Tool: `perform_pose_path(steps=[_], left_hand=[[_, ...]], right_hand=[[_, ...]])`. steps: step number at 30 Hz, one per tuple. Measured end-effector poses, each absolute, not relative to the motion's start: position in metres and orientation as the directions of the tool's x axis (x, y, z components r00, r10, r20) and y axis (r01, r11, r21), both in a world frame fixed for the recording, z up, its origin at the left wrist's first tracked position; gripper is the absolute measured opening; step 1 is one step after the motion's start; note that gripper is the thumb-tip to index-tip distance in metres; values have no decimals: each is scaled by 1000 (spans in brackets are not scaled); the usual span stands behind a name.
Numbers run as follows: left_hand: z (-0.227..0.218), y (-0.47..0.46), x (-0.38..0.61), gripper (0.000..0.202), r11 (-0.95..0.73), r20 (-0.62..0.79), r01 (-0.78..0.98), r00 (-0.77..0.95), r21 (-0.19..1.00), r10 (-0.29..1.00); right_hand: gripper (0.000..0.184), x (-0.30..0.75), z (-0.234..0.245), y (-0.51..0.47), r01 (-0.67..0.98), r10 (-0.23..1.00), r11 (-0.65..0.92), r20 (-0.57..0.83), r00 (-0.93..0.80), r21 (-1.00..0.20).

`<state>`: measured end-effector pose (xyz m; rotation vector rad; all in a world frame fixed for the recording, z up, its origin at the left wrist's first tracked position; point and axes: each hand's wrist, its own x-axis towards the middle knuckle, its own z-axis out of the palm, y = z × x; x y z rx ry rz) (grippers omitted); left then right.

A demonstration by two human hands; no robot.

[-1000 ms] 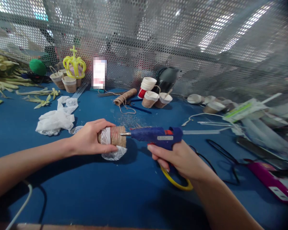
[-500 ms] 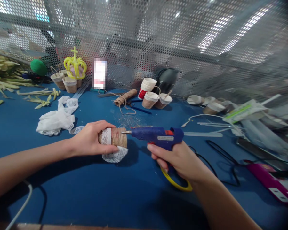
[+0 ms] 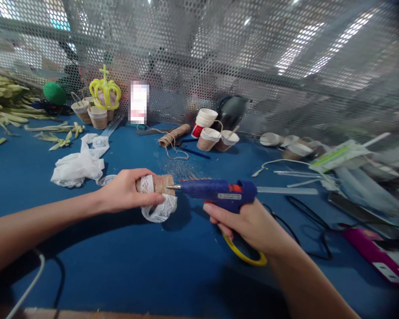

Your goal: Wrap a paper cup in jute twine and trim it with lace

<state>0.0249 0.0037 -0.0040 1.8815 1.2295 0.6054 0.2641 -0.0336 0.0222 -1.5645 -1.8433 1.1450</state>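
My left hand point(image 3: 126, 192) grips a small twine-wrapped cup point(image 3: 161, 184) lying on its side, with a band of white lace point(image 3: 159, 212) around it and hanging below. My right hand point(image 3: 249, 223) holds a blue glue gun point(image 3: 219, 191) with a clear glue stick out the back. The gun's metal nozzle touches the cup's twine side. A yellow stand loop point(image 3: 244, 254) hangs under the gun.
On the blue table point(image 3: 153, 266) lie a heap of white lace point(image 3: 78, 164), a twine spool point(image 3: 173, 134), paper cups point(image 3: 214, 133), a yellow crown on cups point(image 3: 104, 91), green leaves point(image 3: 6, 102) at left, and black scissors point(image 3: 306, 226), tools and packets at right. A perforated metal screen point(image 3: 219, 53) stands behind.
The glue gun has dropped slightly and its nozzle stays at the cup's side. My left hand has turned the cup a little; the lace now hangs further round.
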Motion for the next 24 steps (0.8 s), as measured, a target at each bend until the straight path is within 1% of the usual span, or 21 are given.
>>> perform_pose_path(steps=[5, 10, 24], left_hand=[[-3, 4, 25, 49, -156, -69, 502, 400, 850, 914], [-3, 4, 25, 48, -136, -91, 510, 396, 850, 914], [-4, 5, 24, 46, -151, -57, 504, 373, 850, 926]], right_hand=[[34, 265, 23, -34, 575, 955, -9, -176, -236, -818], [33, 265, 24, -34, 581, 954, -12, -184, -238, -814], [33, 267, 23, -33, 564, 957, -19, -178, -228, -825]])
